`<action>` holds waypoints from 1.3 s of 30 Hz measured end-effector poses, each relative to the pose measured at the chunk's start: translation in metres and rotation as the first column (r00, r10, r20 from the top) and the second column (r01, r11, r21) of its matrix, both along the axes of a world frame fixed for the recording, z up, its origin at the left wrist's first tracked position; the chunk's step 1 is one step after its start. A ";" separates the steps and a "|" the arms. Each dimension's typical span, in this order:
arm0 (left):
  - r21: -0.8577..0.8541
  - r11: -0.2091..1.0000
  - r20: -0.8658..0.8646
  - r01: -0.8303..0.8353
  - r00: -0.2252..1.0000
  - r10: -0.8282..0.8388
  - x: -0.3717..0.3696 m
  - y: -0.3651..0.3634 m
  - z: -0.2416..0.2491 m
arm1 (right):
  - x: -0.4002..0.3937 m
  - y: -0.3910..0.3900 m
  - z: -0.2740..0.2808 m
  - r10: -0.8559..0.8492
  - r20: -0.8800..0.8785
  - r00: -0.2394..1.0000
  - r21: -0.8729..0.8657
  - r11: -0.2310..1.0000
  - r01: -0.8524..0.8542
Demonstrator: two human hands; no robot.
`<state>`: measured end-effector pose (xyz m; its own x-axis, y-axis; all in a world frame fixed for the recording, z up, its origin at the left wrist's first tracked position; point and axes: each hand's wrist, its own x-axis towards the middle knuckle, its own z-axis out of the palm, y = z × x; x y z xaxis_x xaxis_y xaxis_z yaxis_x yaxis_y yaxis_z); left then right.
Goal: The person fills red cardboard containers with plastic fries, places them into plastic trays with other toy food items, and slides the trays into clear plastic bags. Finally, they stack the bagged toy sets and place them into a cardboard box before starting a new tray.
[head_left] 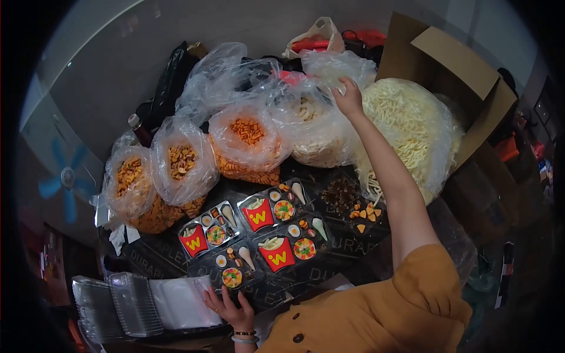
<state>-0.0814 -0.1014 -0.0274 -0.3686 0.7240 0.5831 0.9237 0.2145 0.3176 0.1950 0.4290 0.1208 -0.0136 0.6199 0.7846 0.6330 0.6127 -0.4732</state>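
My right hand (348, 99) reaches far forward to the clear bag of whitish pieces (321, 141), its fingers bent near the bag's upper edge; what they hold, if anything, is hidden. Low in the view, my left hand (232, 309) has its fingers spread beside the stack of clear plastic sleeves (185, 300). Just above it lies a tray with a toy pizza (232, 277), an egg and a cone but no red box. Three other trays hold red fries boxes (276, 255), toy pizzas (283, 210) and small food pieces.
Bags of orange pieces (246, 132) and brown pieces (182, 162) stand left of centre. A large bag of pale sticks (406, 129) and a cardboard box (453, 65) are at right. Clear plastic trays (135, 303) are stacked lower left. Small dark pieces (341, 195) lie loose.
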 end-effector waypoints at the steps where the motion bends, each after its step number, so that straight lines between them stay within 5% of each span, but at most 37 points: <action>1: 0.004 1.000 -0.003 0.000 1.000 0.000 0.000 0.000 0.001 | 0.002 0.011 -0.001 -0.170 -0.018 0.985 0.060 0.984 0.170; 3: -0.033 0.999 0.007 -0.022 1.000 0.022 0.001 0.000 0.002 | 0.004 0.028 0.001 -0.326 -0.050 0.944 0.123 0.936 0.330; 6: -0.066 0.997 0.007 -0.039 0.999 0.039 0.003 0.001 0.005 | -0.009 0.044 0.007 -0.174 0.036 0.984 0.143 0.975 0.167; 9: -0.085 0.996 0.005 -0.027 1.000 0.028 0.004 0.002 0.007 | -0.046 0.052 0.011 -0.158 0.222 0.962 0.374 0.925 0.066; 10: -0.088 0.996 0.003 -0.030 1.000 0.030 0.003 0.002 0.006 | -0.054 0.056 0.012 0.135 0.264 0.955 -0.123 0.987 -0.105; 11: -0.097 0.995 0.023 -0.034 0.999 0.037 0.002 0.001 0.004 | -0.060 0.060 0.013 0.408 0.160 0.899 -0.586 0.772 -0.246; 12: -0.104 0.994 0.044 -0.042 0.998 0.047 0.002 0.002 0.003 | -0.062 0.068 0.014 0.415 0.161 0.895 -0.585 0.771 -0.252; 14: -0.118 0.991 0.035 -0.069 0.997 0.073 0.003 0.001 0.002 | -0.067 0.086 0.017 0.021 0.018 1.000 -0.457 0.889 -0.011; 16: -0.133 0.987 0.028 -0.094 0.995 0.098 0.013 0.007 0.024 | -0.064 0.105 0.014 0.036 0.123 0.992 -0.385 0.923 0.015; 18: -0.350 0.915 0.277 -0.199 0.912 0.304 0.037 0.026 0.069 | -0.062 0.125 0.009 0.043 0.229 0.972 -0.308 0.951 0.031; 20: -0.355 0.909 0.276 -0.220 0.904 0.326 0.038 0.028 0.069 | -0.064 0.143 0.003 0.140 0.457 0.878 -0.237 0.971 -0.032; 23: -0.380 0.890 0.264 -0.250 0.893 0.364 0.038 0.030 0.070 | -0.063 0.164 -0.005 0.222 0.410 0.885 -0.443 0.896 -0.019; 27: -0.396 0.869 0.248 -0.297 0.876 0.413 0.040 0.032 0.070 | -0.060 0.208 -0.037 0.259 0.328 0.909 -0.468 0.880 -0.082; 29: -0.399 0.860 0.241 -0.318 0.869 0.433 0.040 0.032 0.070 | -0.065 0.219 -0.051 0.208 0.183 0.961 -0.454 0.885 -0.105; 39: -0.419 0.858 0.249 -0.297 0.871 0.423 0.040 0.036 0.069 | -0.073 0.174 -0.021 -0.068 0.020 0.997 -0.238 0.969 0.071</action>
